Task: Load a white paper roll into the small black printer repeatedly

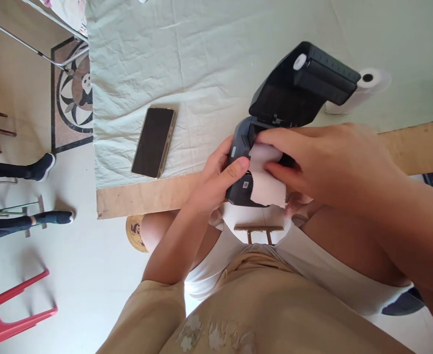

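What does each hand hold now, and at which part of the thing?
The left hand grips the printer at its front left corner. The right hand pinches the paper roll in the open bay.

Left hand (pixel 216 172): curled, thumb laid across the front, fingers wrapped behind and hidden from view.
Left forearm: raised from the lower middle, angled up and to the right, bare below a short sleeve.
Right hand (pixel 327 167): held palm down, fingers stretched leftward, index and middle fingertips pinched together with the thumb.
Right forearm: brought in from the lower right edge, bare, sloped up to the left.
Spacing: fingertips of both hands are kept just beside each other.
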The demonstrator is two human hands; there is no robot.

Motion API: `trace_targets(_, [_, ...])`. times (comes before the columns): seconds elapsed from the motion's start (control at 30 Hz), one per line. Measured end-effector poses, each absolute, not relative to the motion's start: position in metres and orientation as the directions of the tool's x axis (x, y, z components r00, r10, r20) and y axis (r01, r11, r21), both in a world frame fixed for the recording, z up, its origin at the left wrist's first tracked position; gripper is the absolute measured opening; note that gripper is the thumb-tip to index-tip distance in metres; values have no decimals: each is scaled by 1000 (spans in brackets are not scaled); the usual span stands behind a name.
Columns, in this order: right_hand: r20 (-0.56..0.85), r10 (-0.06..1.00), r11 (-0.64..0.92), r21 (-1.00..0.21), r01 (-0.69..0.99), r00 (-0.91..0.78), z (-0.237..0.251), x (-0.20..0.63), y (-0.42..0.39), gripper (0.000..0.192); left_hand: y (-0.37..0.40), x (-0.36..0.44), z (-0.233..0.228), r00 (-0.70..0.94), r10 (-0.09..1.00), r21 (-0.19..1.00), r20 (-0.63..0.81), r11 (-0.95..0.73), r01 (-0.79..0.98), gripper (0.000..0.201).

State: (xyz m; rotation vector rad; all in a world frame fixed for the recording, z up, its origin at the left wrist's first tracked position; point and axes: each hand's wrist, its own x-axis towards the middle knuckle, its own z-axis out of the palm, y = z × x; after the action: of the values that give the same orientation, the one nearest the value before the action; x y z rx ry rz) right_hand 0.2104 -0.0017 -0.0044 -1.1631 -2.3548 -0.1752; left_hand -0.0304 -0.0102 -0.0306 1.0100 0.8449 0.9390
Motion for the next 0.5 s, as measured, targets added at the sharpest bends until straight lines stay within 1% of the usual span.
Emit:
trace_targets(0.07, [456, 728, 642, -190, 743, -512, -2, 213, -3, 28, -10, -30, -30, 396, 906, 938, -150, 258, -233, 60])
trace_targets(0.1, [439, 737, 653, -268, 709, -513, 1, 215, -3, 32, -10, -29, -30, 395, 905, 931, -157, 269, -247, 55])
trace_targets(0.13, [410, 756, 649, -377, 660, -510, 6, 217, -3, 38, -10, -28, -30, 373, 913, 923, -162, 274, -270, 49])
trace_targets(0.17, [370, 791, 611, -511, 605, -487, 12, 219, -3, 44, -10, -27, -30, 336, 928, 916, -164, 269, -297, 42])
trace_targets(0.2, [321, 839, 532, -651, 541, -439, 18, 220, -2, 48, -10, -26, -31, 291, 943, 910, -160, 255, -328, 37])
trace_targets(0.23, [272, 896, 419, -780, 465, -351, 24, 222, -2, 48, -10, -24, -31, 247, 956, 902, -158, 242, -358, 33])
trace_targets(0.27, [209, 947, 290, -882, 371, -244, 28, 222, 0, 47, -10, -23, -32, 207, 965, 891, -159, 231, -390, 30])
trace_targets(0.3, [139, 981, 172, -950, 262, -138, 31, 223, 2, 45, -9, -22, -33, 178, 970, 880, -167, 228, -418, 29])
trace_targets(0.33, [73, 996, 81, -984, 161, -56, 30, 223, 5, 42, -8, -21, -34, 156, 972, 868, -177, 229, -441, 29])
trace_targets(0.37, [11, 1000, 13, -997, 82, -20, 26, 224, 9, 43, -7, -19, -34, 146, 971, 858, -189, 236, -457, 28])
trace_targets(0.4, [-40, 999, -39, -998, 45, -26, 20, 225, 13, 49, -6, -19, -35, 135, 971, 849, -199, 239, -471, 29])
trace_targets(0.43, [-61, 998, -60, -997, 58, -31, 12, 227, 18, 55, -5, -18, -35, 127, 971, 844, -205, 241, -480, 29])
trace_targets(0.47, [-53, 998, -50, -993, 110, -28, 3, 229, 23, 56, -4, -17, -36, 120, 971, 841, -205, 237, -486, 30])
trace_targets(0.5, [7, 1000, 9, -978, 211, -8, -6, 232, 27, 52, -3, -16, -37, 114, 973, 840, -202, 232, -490, 31])
